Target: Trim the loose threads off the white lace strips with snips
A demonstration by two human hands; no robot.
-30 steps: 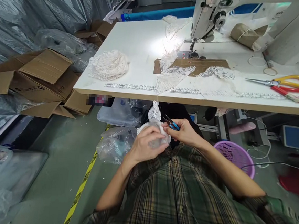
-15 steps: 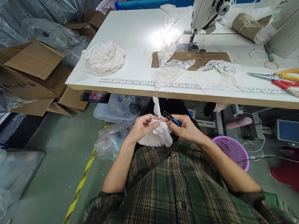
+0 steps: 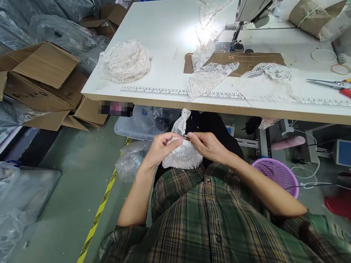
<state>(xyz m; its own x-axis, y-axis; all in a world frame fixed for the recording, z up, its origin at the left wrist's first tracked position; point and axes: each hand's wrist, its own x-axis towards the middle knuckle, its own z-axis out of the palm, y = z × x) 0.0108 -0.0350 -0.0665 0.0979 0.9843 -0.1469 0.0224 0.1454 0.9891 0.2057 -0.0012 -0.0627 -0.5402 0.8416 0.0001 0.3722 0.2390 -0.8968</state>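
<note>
White lace fabric (image 3: pixel 183 155) hangs gathered over my lap, below the table edge. My left hand (image 3: pixel 159 148) pinches its upper edge between thumb and fingers. On the other side my right hand (image 3: pixel 209 145) is closed at the same edge, holding small thread snips (image 3: pixel 186 138); only a bit of dark metal shows, the blue handle being hidden by the hand. A narrow lace strip (image 3: pixel 181 123) rises from the held piece, and a thin thread leads from it to more lace (image 3: pixel 208 80) on the table.
The sewing machine (image 3: pixel 252 8) stands on the white table (image 3: pixel 159 25). A lace bundle (image 3: pixel 126 61) lies left, scissors (image 3: pixel 343 84) right, and a lace piece (image 3: pixel 267 76) between. A purple basket (image 3: pixel 277 174) is below right; cardboard boxes (image 3: pixel 43 68) sit left.
My right hand has turned over, so the blue snips that stuck out between its fingers are now mostly hidden at the lace edge. The lace hangs more spread out. The view has shifted slightly.
</note>
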